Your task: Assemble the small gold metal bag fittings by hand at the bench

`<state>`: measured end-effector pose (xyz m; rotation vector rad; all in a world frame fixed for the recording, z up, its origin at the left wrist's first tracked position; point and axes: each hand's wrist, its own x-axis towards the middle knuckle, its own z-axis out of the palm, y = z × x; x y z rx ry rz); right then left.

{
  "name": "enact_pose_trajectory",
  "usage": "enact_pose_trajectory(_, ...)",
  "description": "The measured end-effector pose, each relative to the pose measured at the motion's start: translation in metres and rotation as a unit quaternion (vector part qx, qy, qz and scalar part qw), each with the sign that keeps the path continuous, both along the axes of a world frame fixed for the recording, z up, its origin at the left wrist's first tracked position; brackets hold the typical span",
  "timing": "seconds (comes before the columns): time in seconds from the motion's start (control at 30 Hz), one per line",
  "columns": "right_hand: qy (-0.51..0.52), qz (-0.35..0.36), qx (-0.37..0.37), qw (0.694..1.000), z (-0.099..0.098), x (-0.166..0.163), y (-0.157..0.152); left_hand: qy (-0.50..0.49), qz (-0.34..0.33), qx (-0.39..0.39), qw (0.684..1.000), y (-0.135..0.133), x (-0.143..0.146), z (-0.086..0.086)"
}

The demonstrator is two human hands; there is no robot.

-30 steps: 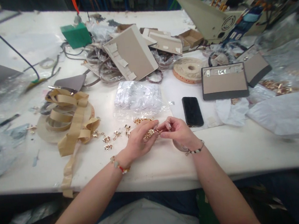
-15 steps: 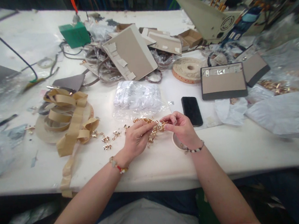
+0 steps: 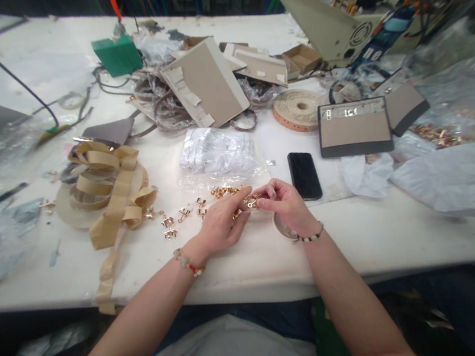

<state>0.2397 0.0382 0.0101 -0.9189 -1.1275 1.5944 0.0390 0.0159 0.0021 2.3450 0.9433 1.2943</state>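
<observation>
My left hand [image 3: 221, 223] and my right hand [image 3: 284, 206] meet over the white table [image 3: 246, 257], both pinching one small gold metal clasp [image 3: 249, 202] between their fingertips. A little heap of the same gold clasps [image 3: 223, 191] lies just beyond my left fingers. A few single clasps [image 3: 169, 223] sit in a loose row to the left. A roll of tape [image 3: 281, 229] lies partly under my right wrist.
A black phone [image 3: 304, 175] lies right of my hands, a clear bag of white pieces [image 3: 217, 154] behind them. Tan ribbon on a spool [image 3: 105, 187] sits left. Taupe panels [image 3: 354, 129], a cream tape roll [image 3: 298, 109], plastic sheets [image 3: 447, 177] and a green box [image 3: 117, 54] crowd the back.
My hands rose from the table to the clasp heap and now press closer together on one clasp; my left fingers have stretched forward over it.
</observation>
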Motion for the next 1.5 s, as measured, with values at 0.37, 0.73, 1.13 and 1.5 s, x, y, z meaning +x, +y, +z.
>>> enact_pose_trajectory(0.37, -0.021, 0.006, 0.004, 1.0, -0.0004, -0.0003, -0.0005, 0.014, 0.022, 0.034, 0.999, 0.0006, -0.0001, -0.0024)
enact_pose_trajectory(0.73, -0.013, 0.022, -0.001, 1.0, 0.0027, 0.0006, -0.0013, 0.006, 0.033, 0.02, 0.999, 0.0019, 0.001, -0.0023)
enact_pose_trajectory(1.13, -0.001, -0.02, -0.015, 1.0, 0.0031, 0.0008, -0.0003, -0.029, 0.069, 0.083, 0.994, 0.0039, -0.0007, 0.0034)
enact_pose_trajectory(1.5, -0.012, -0.018, -0.008, 1.0, 0.0032, -0.0002, 0.0, -0.016, 0.098, 0.075, 0.992, 0.005, 0.002, -0.0027)
